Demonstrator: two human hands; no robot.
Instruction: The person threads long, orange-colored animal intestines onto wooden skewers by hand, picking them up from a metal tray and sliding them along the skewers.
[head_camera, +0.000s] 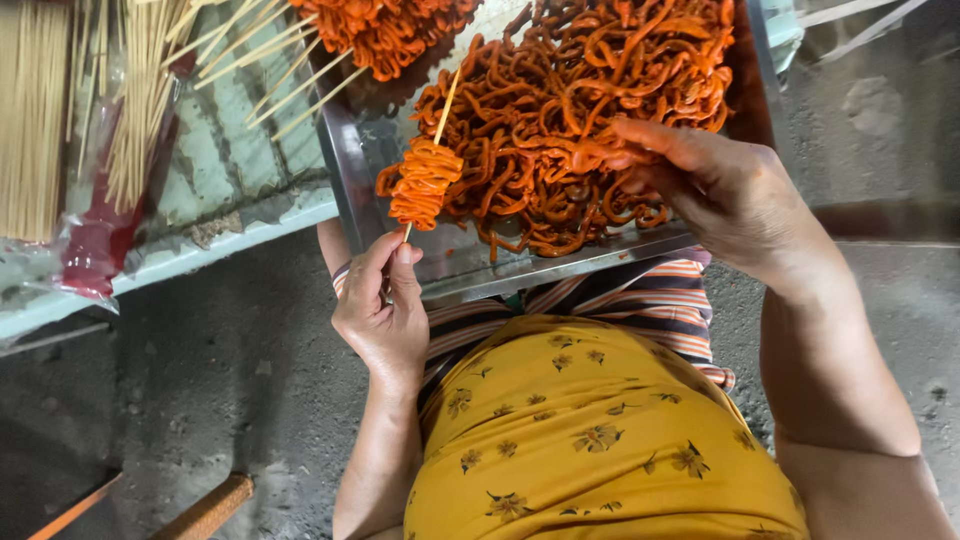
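Over the metal tray (345, 170), our left hand (383, 315) grips a half-loaded skewer (426, 178) while our right hand (720, 190) pinches another orange strip (600, 152) from the large heap (560, 90) left.

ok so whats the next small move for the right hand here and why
Probably lift one strand from the orange strips to the skewer: the right hand pinches into the pile, while the left hand holds the partly loaded stick with its tip bare.

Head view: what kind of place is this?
Likely an informal food-prep spot for skewers: a metal tray of orange strips, bundles of bamboo sticks, and a bare concrete floor.
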